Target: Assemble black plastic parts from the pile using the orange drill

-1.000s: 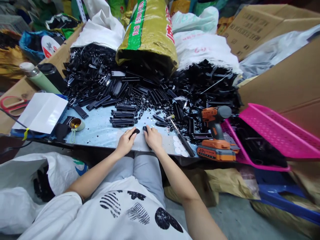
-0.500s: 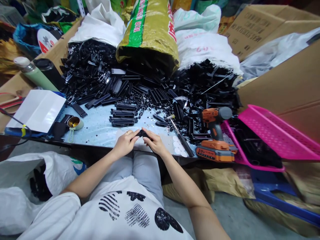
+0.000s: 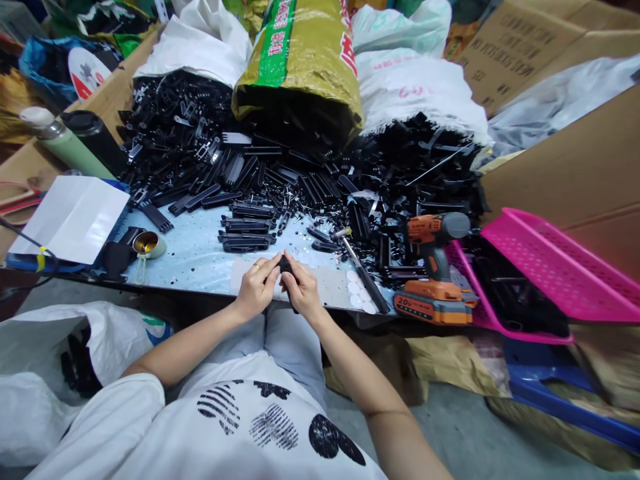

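Between my two hands, over the front edge of the table, is a small black plastic part (image 3: 285,265), mostly covered by my fingers. My left hand (image 3: 258,285) pinches it from the left, a ring on one finger. My right hand (image 3: 302,285) is closed around its right side, and the part's lower end shows below the palm. Just beyond my hands lies a stack of black plastic pieces (image 3: 245,227) in rows. To the right a hammer (image 3: 364,272) rests beside several white round discs (image 3: 356,291).
An orange cordless drill (image 3: 434,267) stands at the right, next to a pink basket (image 3: 575,267). Heaps of black parts (image 3: 175,140) spill from sacks at the back. On the left are a metal cup (image 3: 147,244), a paper sheet (image 3: 73,217) and a green bottle (image 3: 70,150).
Both hands have turned the black part more upright and drawn closer together around it. The camera view has shifted slightly.
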`<state>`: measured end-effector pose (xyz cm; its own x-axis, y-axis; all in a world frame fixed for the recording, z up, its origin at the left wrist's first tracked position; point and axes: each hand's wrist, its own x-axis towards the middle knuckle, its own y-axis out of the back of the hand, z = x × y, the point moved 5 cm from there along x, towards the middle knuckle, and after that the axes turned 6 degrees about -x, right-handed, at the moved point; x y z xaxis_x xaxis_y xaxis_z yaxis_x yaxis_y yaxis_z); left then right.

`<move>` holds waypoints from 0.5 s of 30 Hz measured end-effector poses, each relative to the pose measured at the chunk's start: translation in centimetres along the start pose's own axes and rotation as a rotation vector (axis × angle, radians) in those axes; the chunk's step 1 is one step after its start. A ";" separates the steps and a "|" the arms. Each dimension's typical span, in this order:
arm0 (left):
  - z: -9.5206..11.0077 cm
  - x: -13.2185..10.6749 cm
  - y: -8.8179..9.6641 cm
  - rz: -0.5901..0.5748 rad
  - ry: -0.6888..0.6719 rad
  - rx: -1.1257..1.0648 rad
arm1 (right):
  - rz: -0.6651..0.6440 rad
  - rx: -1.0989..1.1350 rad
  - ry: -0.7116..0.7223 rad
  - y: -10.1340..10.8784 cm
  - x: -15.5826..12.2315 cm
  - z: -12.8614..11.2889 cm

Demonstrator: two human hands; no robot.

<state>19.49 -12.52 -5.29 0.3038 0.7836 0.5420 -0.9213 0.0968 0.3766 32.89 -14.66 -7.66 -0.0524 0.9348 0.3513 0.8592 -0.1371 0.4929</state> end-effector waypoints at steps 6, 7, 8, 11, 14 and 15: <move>0.1 1.3 0.6 -0.074 -0.081 -0.044 | 0.092 0.050 0.023 -0.9 0.0 -0.3; -0.2 1.6 0.8 -0.099 -0.085 -0.050 | 0.102 0.053 0.021 -1.0 -0.1 -0.1; -0.4 1.7 0.9 -0.117 -0.083 -0.055 | 0.111 0.056 0.014 -1.1 -0.1 0.1; -1.5 1.1 0.2 -0.128 -0.012 -0.070 | 0.064 0.056 -0.025 -1.7 0.0 1.1; -3.3 -0.9 -0.7 -0.036 0.216 -0.015 | -0.164 -0.061 -0.002 -1.9 1.3 2.7; -3.9 -1.6 -1.0 -0.012 0.298 0.041 | -0.232 -0.145 0.017 -1.4 2.1 3.5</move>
<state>18.92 -11.46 -9.48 0.2249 0.9286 0.2950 -0.9057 0.0876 0.4148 33.41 -11.31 -10.40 -0.2489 0.9414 0.2278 0.7416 0.0339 0.6700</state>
